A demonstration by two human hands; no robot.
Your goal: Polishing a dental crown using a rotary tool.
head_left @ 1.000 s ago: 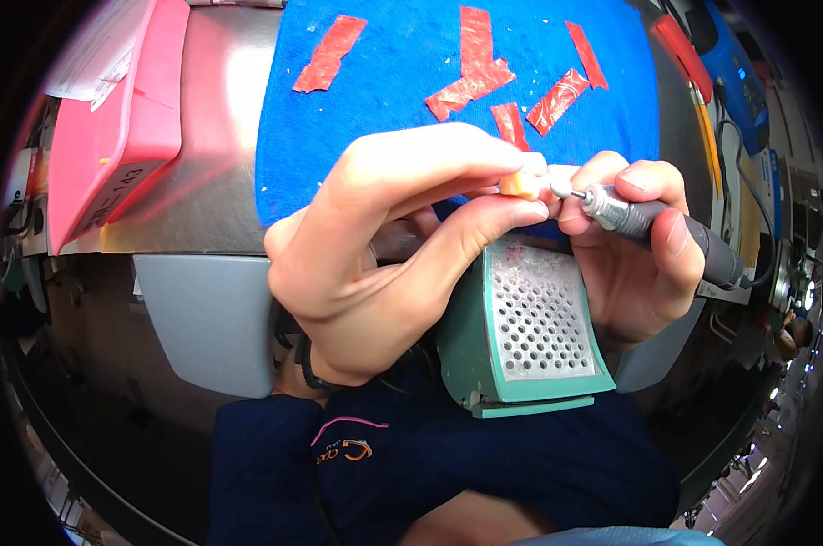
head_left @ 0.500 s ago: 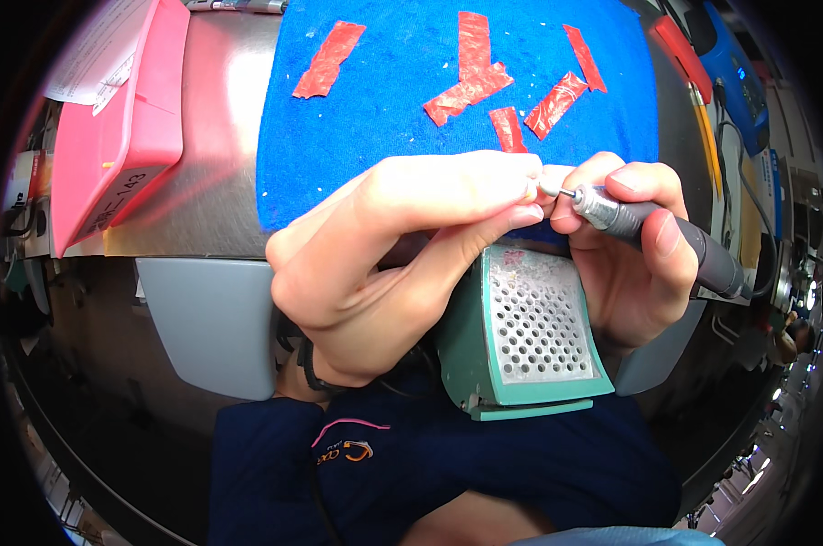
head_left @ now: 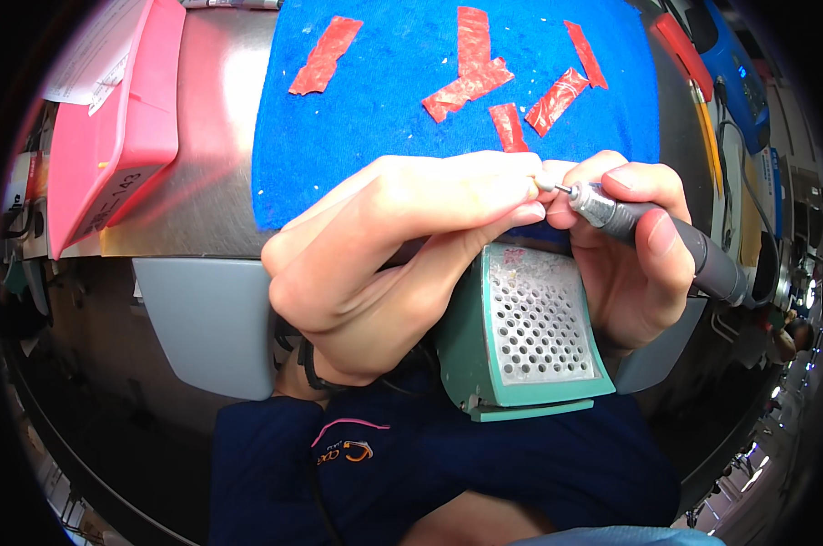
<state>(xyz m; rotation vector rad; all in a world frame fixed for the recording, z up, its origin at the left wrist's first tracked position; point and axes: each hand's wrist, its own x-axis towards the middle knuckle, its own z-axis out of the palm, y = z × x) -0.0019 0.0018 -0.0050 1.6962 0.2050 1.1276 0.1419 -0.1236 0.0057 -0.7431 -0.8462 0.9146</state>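
Blue cloth (head_left: pixel 375 127), red strips (head_left: pixel 326 56), pink bin (head_left: pixel 152 100); green box (head_left: pixel 459 341), silver grille (head_left: pixel 540 314) with dark dots; dark-grey handpiece (head_left: pixel 625 220)

Strips (head_left: pixel 466 89) on cloth (head_left: pixel 366 127), bin (head_left: pixel 152 109) to its left, handpiece (head_left: pixel 624 219) right of grille (head_left: pixel 543 318).

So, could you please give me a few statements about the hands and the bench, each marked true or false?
1. The right hand holds the handpiece. True.
2. Red strips lie on the blue towel. True.
3. The left hand lies flat on the towel. False: the left hand is raised, thumb and forefinger pinching a small piece, mostly hidden, by the handpiece's bit.
4. The green box has a panel full of round holes. True.
5. The pink bin stands to the right of the towel. False: the pink bin is to its left.
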